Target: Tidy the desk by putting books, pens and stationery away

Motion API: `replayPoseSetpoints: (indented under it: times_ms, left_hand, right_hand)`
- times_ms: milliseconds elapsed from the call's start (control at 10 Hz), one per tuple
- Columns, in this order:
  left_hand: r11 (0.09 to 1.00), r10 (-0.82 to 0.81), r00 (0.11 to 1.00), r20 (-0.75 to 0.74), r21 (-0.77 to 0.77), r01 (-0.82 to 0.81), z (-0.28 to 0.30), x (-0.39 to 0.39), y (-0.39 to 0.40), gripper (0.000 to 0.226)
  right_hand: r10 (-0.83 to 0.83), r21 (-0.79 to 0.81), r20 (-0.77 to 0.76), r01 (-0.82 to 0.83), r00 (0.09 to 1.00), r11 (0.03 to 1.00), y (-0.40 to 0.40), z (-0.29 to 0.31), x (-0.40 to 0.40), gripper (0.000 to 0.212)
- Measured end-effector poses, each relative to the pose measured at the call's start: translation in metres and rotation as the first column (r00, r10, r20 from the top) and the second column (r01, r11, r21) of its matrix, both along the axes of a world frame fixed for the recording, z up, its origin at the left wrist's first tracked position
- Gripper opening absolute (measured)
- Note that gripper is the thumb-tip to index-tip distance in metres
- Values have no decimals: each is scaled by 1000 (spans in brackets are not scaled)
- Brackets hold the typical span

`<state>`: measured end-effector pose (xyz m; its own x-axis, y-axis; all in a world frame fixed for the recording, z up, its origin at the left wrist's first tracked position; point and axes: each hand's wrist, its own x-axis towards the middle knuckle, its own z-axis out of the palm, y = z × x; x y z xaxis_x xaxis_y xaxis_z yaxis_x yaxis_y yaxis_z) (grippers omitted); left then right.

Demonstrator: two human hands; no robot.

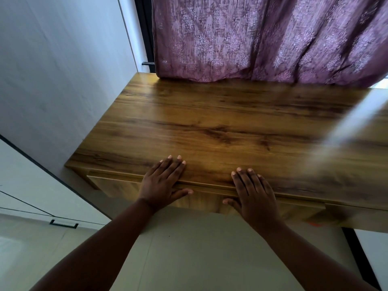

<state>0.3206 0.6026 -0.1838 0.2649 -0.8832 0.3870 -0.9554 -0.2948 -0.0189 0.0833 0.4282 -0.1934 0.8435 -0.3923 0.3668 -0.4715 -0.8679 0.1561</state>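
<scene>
I find the table bare across all that shows of its wooden top: no books, pens or stationery are in view, so I cannot tell where they now lie; I judge they are either stowed or out of frame to the right, where a pale blurred streak hides the surface. The purple curtain hangs down onto the back edge of the table; anything pushed rearward could slide under it and be missed. Below the front edge sits the drawer, its face close under the lip. Whether it is fully home I cannot tell. Both hands lie palm-down over that edge. The left hand has its fingers straight and close together on the top, thumb over the drawer front. The right hand lies likewise, fingers straight and slightly spread, holding nothing. Main risk as I judge it: if the drawer is pressed shut from here, a thumb at the seam could be nipped, and a hard shove could jolt whatever is inside.
</scene>
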Motion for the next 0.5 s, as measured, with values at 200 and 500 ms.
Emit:
replayPoseSetpoints:
  times_ms: [200, 500]
  left_hand:
    - [1000, 0, 1000, -8, 7, 0, 0, -1, 0, 81]
    - [994, 36, 994, -106, 108, -24, 16, -8, -1, 81]
  right_hand:
    - [-6, -5, -5, 6, 1000, 1000, 0, 1, 0, 76]
    - [4, 138, -86, 8, 996, 990, 8, 27, -4, 63]
